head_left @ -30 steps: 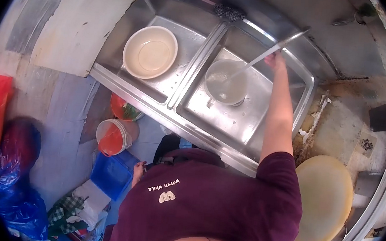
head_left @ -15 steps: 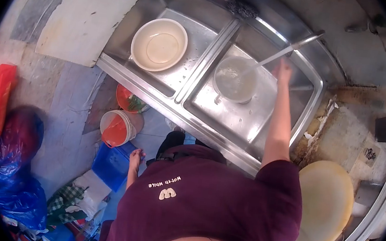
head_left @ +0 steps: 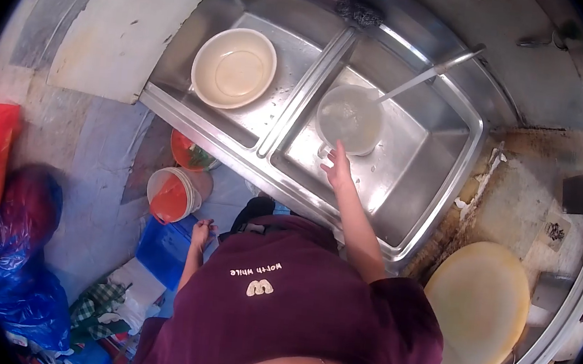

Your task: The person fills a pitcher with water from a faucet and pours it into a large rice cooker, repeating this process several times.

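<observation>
A clear plastic jug [head_left: 350,117] stands in the right basin [head_left: 406,158] of a steel sink, with cloudy water in it. My right hand [head_left: 338,169] is at the near side of the jug, its fingers spread and the fingertips right by the handle [head_left: 324,150]. From the back of the sink, a long spout [head_left: 421,77] slants down to the jug's rim. My left hand [head_left: 202,232] hangs low beside my body, fingers curled in, with nothing visible in it.
A cream bowl [head_left: 234,68] sits in the left basin [head_left: 299,63]. Dark scouring wool [head_left: 359,13] lies on the back ledge. Below stand a white bucket [head_left: 196,190] and a blue crate [head_left: 162,247]. To the right leans a round yellowish board [head_left: 479,312].
My right hand has come away from the spout, moving left and toward me to the jug's handle. My left hand stays low at my side.
</observation>
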Demonstrator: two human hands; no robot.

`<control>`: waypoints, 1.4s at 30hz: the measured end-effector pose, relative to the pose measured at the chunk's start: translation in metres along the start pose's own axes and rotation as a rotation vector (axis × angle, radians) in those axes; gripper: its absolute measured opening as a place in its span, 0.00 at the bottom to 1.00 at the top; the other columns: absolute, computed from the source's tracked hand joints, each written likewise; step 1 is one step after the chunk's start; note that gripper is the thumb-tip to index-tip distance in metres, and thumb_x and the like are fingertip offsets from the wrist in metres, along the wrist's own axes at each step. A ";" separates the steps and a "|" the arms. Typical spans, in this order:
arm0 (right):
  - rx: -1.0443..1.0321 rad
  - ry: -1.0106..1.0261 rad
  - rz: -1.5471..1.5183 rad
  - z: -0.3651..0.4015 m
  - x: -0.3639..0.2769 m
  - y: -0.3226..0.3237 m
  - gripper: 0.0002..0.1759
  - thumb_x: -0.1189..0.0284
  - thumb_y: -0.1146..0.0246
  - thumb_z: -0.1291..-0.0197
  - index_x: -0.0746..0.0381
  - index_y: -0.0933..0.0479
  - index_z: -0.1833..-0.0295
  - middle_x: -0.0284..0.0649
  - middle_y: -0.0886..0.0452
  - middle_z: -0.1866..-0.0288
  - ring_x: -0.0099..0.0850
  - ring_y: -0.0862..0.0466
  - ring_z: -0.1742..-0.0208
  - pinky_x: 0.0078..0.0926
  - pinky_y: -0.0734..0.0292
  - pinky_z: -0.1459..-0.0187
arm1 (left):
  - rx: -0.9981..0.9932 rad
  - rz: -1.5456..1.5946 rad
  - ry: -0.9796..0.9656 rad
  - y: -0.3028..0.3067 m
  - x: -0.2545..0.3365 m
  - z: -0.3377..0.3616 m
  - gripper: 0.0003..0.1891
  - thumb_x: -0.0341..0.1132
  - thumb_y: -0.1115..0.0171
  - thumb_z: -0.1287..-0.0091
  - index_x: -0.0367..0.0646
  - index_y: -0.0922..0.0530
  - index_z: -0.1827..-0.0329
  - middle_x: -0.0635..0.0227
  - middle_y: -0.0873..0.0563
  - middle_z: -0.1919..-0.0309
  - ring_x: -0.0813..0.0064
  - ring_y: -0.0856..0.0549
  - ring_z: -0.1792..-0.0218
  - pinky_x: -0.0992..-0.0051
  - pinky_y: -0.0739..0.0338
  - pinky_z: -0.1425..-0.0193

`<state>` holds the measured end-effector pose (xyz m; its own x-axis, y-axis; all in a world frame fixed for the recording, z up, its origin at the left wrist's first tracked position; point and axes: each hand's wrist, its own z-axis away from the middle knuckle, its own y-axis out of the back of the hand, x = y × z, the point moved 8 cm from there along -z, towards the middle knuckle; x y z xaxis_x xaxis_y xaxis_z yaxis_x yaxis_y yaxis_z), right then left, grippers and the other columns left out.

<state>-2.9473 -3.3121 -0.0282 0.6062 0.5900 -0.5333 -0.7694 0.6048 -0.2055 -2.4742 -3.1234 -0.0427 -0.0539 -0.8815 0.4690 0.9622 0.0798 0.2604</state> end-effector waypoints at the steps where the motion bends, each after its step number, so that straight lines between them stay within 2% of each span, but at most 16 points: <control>1: 0.062 -0.051 -0.089 -0.008 0.006 0.001 0.34 0.53 0.49 0.49 0.64 0.46 0.43 0.46 0.38 0.45 0.36 0.37 0.45 0.44 0.37 0.53 | -0.011 0.059 -0.004 -0.006 0.015 0.007 0.13 0.40 0.54 0.41 0.41 0.28 0.61 0.67 0.22 0.74 0.79 0.23 0.70 0.78 0.29 0.72; 4: -0.038 -0.061 -0.127 -0.026 0.013 -0.004 0.24 0.60 0.50 0.49 0.60 0.41 0.48 0.45 0.32 0.53 0.34 0.32 0.52 0.43 0.35 0.56 | 0.095 -0.093 -0.015 -0.021 0.070 0.041 0.13 0.40 0.54 0.41 0.41 0.28 0.61 0.69 0.22 0.74 0.80 0.23 0.70 0.79 0.30 0.72; 7: -0.027 -0.120 -0.091 -0.032 0.008 0.009 0.16 0.66 0.50 0.50 0.58 0.38 0.54 0.42 0.28 0.63 0.33 0.26 0.62 0.40 0.32 0.63 | 0.056 -0.057 -0.042 -0.032 0.075 0.046 0.13 0.40 0.55 0.41 0.42 0.28 0.61 0.70 0.22 0.73 0.80 0.23 0.70 0.79 0.30 0.72; 10: 0.078 -0.051 -0.035 -0.049 -0.011 0.041 0.16 0.70 0.50 0.52 0.59 0.36 0.55 0.41 0.26 0.70 0.32 0.25 0.69 0.38 0.30 0.69 | 0.039 -0.099 -0.010 -0.035 0.060 0.043 0.13 0.40 0.55 0.40 0.41 0.28 0.61 0.69 0.22 0.73 0.80 0.23 0.70 0.79 0.30 0.72; 13: 0.121 0.147 0.043 -0.056 -0.045 0.060 0.15 0.70 0.49 0.53 0.65 0.33 0.58 0.42 0.26 0.70 0.32 0.24 0.71 0.33 0.30 0.73 | 0.023 -0.167 0.011 -0.028 0.031 0.034 0.13 0.40 0.55 0.40 0.41 0.28 0.61 0.69 0.22 0.73 0.79 0.23 0.70 0.79 0.30 0.73; 17: 0.232 0.230 0.183 -0.056 -0.077 0.080 0.18 0.67 0.47 0.55 0.73 0.30 0.63 0.46 0.25 0.68 0.32 0.23 0.72 0.28 0.30 0.75 | 0.033 -0.069 0.031 -0.012 0.004 0.023 0.14 0.40 0.55 0.41 0.40 0.28 0.61 0.68 0.22 0.74 0.78 0.23 0.71 0.79 0.30 0.75; 26: 0.285 0.380 0.222 -0.038 -0.093 0.077 0.27 0.60 0.47 0.53 0.77 0.31 0.60 0.47 0.26 0.65 0.31 0.27 0.65 0.25 0.34 0.63 | -0.001 -0.115 -0.019 -0.028 0.033 0.018 0.15 0.41 0.55 0.41 0.40 0.28 0.59 0.69 0.22 0.74 0.79 0.26 0.76 0.81 0.32 0.75; 28: 0.246 0.397 0.196 -0.041 -0.091 0.076 0.27 0.59 0.47 0.53 0.77 0.31 0.60 0.46 0.26 0.65 0.31 0.27 0.65 0.26 0.34 0.63 | -0.006 -0.123 -0.015 -0.037 0.052 0.031 0.15 0.41 0.55 0.41 0.40 0.28 0.58 0.69 0.22 0.74 0.79 0.26 0.77 0.81 0.32 0.74; 31: 0.220 0.405 0.209 -0.039 -0.092 0.075 0.27 0.59 0.48 0.53 0.76 0.31 0.60 0.46 0.26 0.65 0.30 0.27 0.65 0.25 0.34 0.62 | 0.004 -0.045 0.007 -0.036 0.047 0.025 0.15 0.41 0.55 0.41 0.41 0.28 0.59 0.69 0.22 0.74 0.79 0.26 0.76 0.81 0.31 0.74; 37: 0.153 0.417 0.231 -0.034 -0.094 0.071 0.28 0.57 0.48 0.52 0.75 0.31 0.60 0.44 0.26 0.65 0.29 0.27 0.65 0.25 0.34 0.61 | 0.034 -0.135 0.034 -0.031 0.043 0.038 0.15 0.41 0.54 0.41 0.40 0.28 0.60 0.68 0.21 0.74 0.80 0.26 0.77 0.80 0.31 0.76; 42: 0.150 0.440 0.203 -0.026 -0.098 0.068 0.28 0.56 0.47 0.52 0.74 0.30 0.60 0.43 0.26 0.66 0.28 0.27 0.66 0.24 0.34 0.63 | 0.039 -0.117 0.022 -0.021 0.008 0.024 0.14 0.40 0.54 0.42 0.40 0.27 0.60 0.69 0.21 0.76 0.81 0.26 0.79 0.81 0.32 0.78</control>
<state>-3.0640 -3.3426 -0.0110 0.2805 0.4415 -0.8523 -0.8056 0.5910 0.0410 -2.5014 -3.1207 -0.0241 -0.1584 -0.8959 0.4151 0.9387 -0.0064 0.3446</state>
